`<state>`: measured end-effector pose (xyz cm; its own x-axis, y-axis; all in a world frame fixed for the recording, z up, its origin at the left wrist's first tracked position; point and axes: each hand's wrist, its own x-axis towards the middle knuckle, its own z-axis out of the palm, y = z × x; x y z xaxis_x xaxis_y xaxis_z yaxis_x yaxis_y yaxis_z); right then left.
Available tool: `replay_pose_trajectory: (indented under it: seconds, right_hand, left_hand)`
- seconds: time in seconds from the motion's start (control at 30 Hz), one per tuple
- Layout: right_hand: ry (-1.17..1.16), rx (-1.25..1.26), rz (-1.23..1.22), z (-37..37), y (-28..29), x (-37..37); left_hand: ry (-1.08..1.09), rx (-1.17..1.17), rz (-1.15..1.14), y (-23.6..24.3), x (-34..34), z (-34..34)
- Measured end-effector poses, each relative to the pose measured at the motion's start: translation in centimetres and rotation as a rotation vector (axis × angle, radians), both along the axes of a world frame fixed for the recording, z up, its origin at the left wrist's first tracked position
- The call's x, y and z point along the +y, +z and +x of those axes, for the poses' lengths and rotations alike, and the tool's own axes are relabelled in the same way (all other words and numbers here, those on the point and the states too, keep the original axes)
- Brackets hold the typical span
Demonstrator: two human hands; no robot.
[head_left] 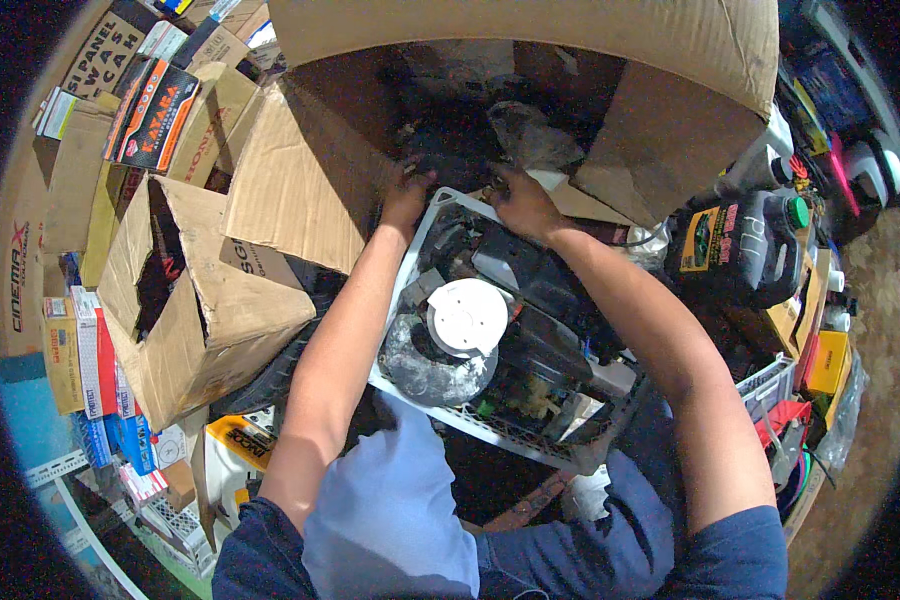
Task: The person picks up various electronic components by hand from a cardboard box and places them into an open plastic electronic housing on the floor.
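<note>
Both my arms reach forward over a light-grey plastic crate [418, 397] and into the mouth of a large open cardboard box [690, 150]. Inside that box a bulky black object [455, 155] sits in shadow, its kind too dark to make out. My left hand [408, 192] curls at its left side, and my right hand [523, 203] closes at its right side beside the crate's far rim. The fingertips are partly hidden. Within the crate lie a white round disc [467, 317], a dusty dark rounded part [435, 370] and several black plastic parts [550, 345].
To the left stand a smaller open carton [205, 310], stacked cartons and an orange-black box [153, 115]. A black jug with a green cap [745, 248] stands on the right, above a grey basket [767, 385] and assorted packages. Crumpled clear plastic [538, 135] lies inside the large box.
</note>
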<state>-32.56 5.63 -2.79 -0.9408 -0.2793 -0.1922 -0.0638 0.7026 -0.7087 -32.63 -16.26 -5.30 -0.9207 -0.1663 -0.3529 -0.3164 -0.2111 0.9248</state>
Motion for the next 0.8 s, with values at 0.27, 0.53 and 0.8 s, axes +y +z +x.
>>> replay_pose_trajectory:
  seconds: [0.27, 0.53, 0.8]
  right_hand:
    - [-0.018, 0.2, 0.01, 1.3, 0.7, 0.2]
    - [-0.098, 0.16, -0.044, 2.5, 3.2, 1.4]
    - [-0.041, 0.256, -0.281, 4.2, 6.4, 3.9]
  left_hand:
    - [0.212, 0.074, 0.013, 2.9, 0.2, -0.4]
    - [0.358, 0.132, -0.03, 5.7, -0.2, 2.0]
    - [0.296, 0.179, 0.112, 9.8, 0.5, 3.3]
